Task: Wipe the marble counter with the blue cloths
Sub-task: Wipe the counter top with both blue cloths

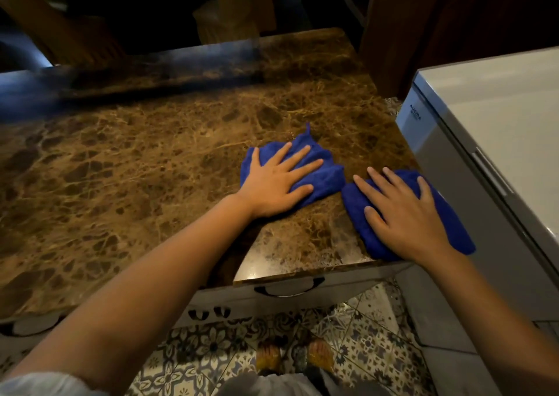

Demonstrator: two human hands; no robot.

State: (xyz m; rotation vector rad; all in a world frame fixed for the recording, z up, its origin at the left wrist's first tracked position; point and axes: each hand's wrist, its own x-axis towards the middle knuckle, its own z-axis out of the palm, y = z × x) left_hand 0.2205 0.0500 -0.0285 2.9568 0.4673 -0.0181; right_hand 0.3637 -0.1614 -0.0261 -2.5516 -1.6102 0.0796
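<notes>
Two flat hands press blue cloths onto the brown marble worktop point(151, 159).

The left hand point(272, 186) lies spread, palm down, on one crumpled cloth point(325, 176); the right hand point(402, 217), fingers equally splayed, covers the second cloth point(360, 214) beside it, near the worktop's front corner, next to a white appliance point(484, 117).

counter point(136, 159) cut off left, cloth point(323, 180) partly hidden

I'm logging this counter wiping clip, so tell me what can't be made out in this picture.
Head view only:
- Cloth under the left hand: the palm covers the middle of the left blue cloth.
- Right blue cloth: the right hand hides much of it.
- Behind the marble counter: too dark and blurred.
- White appliance: cut off by the right edge; label too small.
</notes>
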